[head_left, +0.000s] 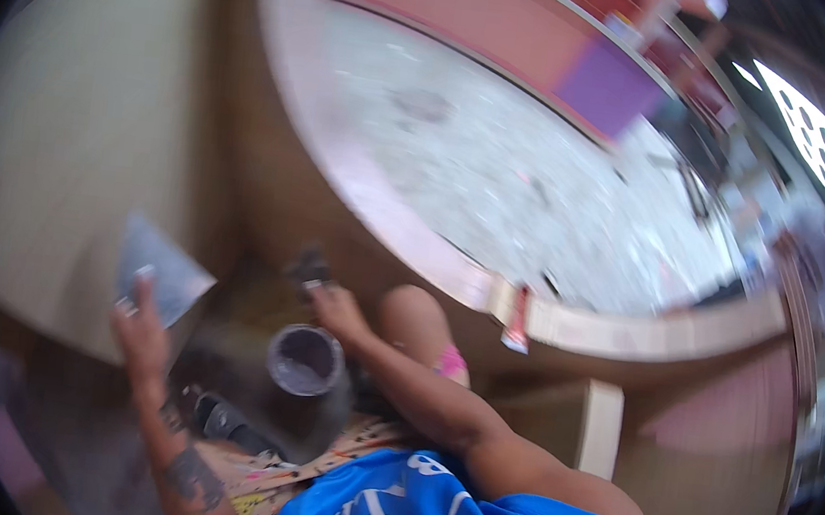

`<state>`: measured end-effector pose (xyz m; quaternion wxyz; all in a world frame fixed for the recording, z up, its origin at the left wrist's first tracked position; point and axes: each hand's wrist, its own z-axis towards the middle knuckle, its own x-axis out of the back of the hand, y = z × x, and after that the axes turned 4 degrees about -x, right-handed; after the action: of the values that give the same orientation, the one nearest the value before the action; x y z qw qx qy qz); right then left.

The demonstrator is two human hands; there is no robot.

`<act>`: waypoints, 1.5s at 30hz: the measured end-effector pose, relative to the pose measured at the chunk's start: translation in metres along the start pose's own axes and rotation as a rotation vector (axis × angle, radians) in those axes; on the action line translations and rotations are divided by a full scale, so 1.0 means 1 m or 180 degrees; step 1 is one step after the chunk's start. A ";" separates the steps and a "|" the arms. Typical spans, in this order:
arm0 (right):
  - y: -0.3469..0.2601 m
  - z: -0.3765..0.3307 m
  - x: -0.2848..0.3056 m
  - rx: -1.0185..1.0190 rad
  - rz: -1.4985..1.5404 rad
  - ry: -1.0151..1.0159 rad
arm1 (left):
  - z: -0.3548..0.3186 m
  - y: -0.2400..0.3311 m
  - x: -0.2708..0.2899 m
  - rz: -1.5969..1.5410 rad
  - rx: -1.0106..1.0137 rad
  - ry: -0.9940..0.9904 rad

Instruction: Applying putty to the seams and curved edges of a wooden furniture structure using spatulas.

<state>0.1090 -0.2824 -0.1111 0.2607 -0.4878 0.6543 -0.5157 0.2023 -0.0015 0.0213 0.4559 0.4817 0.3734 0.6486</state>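
My left hand (142, 330) is closed on a flat grey sheet (158, 266) with a pale corner, its thumb lying over the face. The sheet is close to a tall curved beige panel (55, 119); whether it touches is too blurred to tell. In my right hand (335, 308) is a small dark tool (310, 269), too smeared to name its kind. Just below that hand stands an open round tub (307, 360) with dull greyish-purple contents.
A curved pale ledge (369, 193) runs past my bent knee (416, 318), with a red-and-white packet (517, 321) on it. Beyond lies a pale littered surface (502, 166), bordered by a pink and purple panel (496, 35). A blurred person (815, 250) is at far right.
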 end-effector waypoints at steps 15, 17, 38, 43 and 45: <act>-0.010 -0.282 0.322 0.0673 -0.2015 0.1601 | -0.004 -0.018 -0.048 0.0536 -0.0138 -0.0934; 0.002 -0.308 0.356 -0.0142 -0.2836 0.1431 | 0.002 -0.028 -0.046 0.0896 -0.0122 -0.1106; 0.022 -0.336 0.368 -0.1369 -0.3678 0.1383 | 0.006 -0.024 -0.086 0.1552 -0.0372 -0.1231; 0.050 -0.339 0.382 -0.1467 -0.3801 0.1635 | 0.010 -0.013 -0.088 0.1531 -0.0301 -0.1464; 0.058 -0.336 0.395 -0.1574 -0.3821 0.1649 | 0.007 -0.010 -0.093 0.1354 -0.0374 -0.1481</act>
<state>-0.3494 -0.4994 0.0105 -0.3524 -0.6713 0.4110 -0.5062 0.2225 -0.0870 -0.0129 0.4103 0.6571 0.1119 0.6224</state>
